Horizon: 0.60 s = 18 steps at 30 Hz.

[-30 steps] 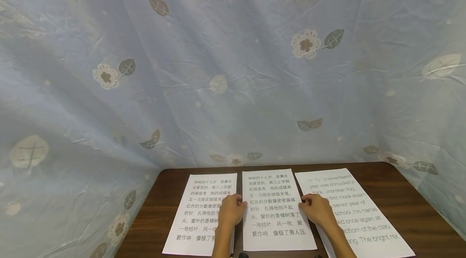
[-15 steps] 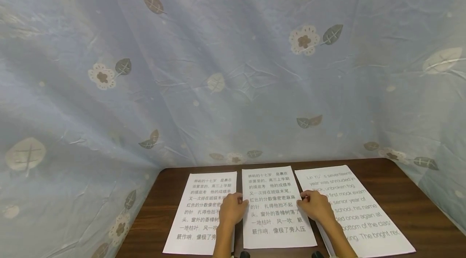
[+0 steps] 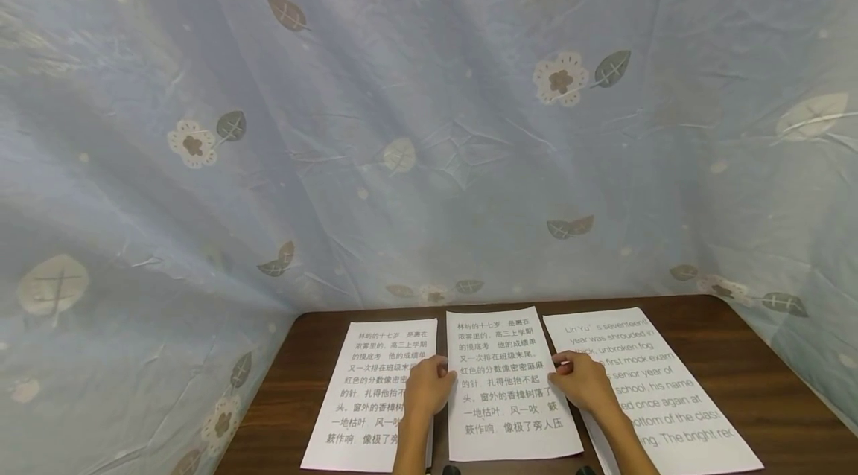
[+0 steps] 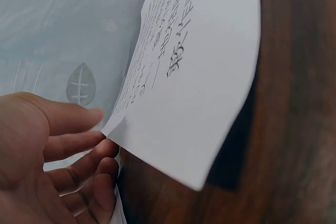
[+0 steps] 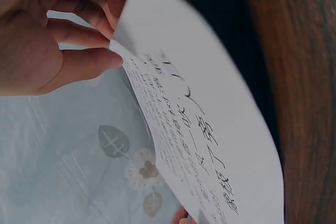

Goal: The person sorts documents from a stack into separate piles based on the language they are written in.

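Note:
A white sheet of paper (image 3: 506, 393) printed with Chinese text is held between both hands in the middle of the head view. My left hand (image 3: 429, 388) pinches its left edge, with the thumb over the sheet and fingers beneath, as the left wrist view shows. On the opposite edge, thumb and fingers of my right hand (image 3: 583, 383) pinch the same sheet (image 5: 194, 103). The paper bows slightly between the hands, and its near edge (image 4: 210, 156) stands above the table, with a dark shadow below.
Another Chinese-text sheet (image 3: 365, 400) lies to the left, partly under the left forearm. To the right, an English-text sheet (image 3: 677, 415) lies partly behind the right hand. The dark wooden table (image 3: 268, 386) backs onto a blue patterned cloth (image 3: 469, 125).
The head view tips a little and returns. Both hands keep pinching the middle sheet and stay nearly in place; the side sheets lie as before.

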Each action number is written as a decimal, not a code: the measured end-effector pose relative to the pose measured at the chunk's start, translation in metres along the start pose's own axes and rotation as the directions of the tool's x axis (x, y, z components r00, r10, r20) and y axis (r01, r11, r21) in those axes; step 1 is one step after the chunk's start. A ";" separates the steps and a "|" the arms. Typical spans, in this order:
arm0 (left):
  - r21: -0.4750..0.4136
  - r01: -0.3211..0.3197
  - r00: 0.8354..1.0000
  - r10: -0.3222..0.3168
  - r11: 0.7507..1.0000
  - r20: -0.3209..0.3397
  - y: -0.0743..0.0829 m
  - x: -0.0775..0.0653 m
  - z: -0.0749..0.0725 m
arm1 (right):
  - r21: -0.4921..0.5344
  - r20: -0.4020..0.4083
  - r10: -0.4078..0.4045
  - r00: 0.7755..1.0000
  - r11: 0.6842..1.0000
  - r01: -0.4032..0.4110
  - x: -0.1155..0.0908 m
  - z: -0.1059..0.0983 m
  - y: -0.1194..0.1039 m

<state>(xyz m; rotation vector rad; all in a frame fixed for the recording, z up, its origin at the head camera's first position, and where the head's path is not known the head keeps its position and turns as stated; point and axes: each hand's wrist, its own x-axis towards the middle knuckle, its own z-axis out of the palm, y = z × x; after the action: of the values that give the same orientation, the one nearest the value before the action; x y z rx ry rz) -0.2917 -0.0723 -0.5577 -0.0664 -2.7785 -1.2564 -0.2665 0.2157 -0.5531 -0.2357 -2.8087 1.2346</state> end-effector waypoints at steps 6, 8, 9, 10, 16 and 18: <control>0.018 0.003 1.000 -0.002 1.000 -0.015 0.002 -0.003 0.000 | 0.030 -0.009 -0.016 1.000 0.999 0.016 -0.001 0.000 -0.001; 0.018 0.001 1.000 -0.001 1.000 -0.021 0.002 -0.003 0.000 | 0.036 -0.009 -0.018 1.000 0.999 0.018 -0.001 0.000 0.000; 0.016 0.003 1.000 -0.003 1.000 -0.022 0.003 -0.003 0.000 | 0.039 -0.009 -0.018 1.000 0.999 0.019 -0.001 0.000 0.000; 0.016 -0.004 1.000 0.005 1.000 -0.028 0.003 -0.004 0.000 | 0.042 -0.009 -0.018 1.000 0.999 0.018 -0.001 0.000 0.001; 0.003 0.001 1.000 -0.001 1.000 -0.027 0.003 -0.004 0.000 | 0.041 -0.016 -0.027 1.000 0.999 0.028 0.000 -0.001 0.001; -0.002 0.019 1.000 -0.019 1.000 -0.016 0.003 -0.004 0.000 | 0.041 -0.019 -0.030 0.999 0.999 0.030 0.000 -0.001 0.001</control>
<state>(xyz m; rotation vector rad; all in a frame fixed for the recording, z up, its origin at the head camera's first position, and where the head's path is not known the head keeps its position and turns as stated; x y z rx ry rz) -0.2877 -0.0704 -0.5558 -0.0305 -2.7709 -1.2576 -0.2659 0.2171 -0.5536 -0.2007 -2.7575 1.2759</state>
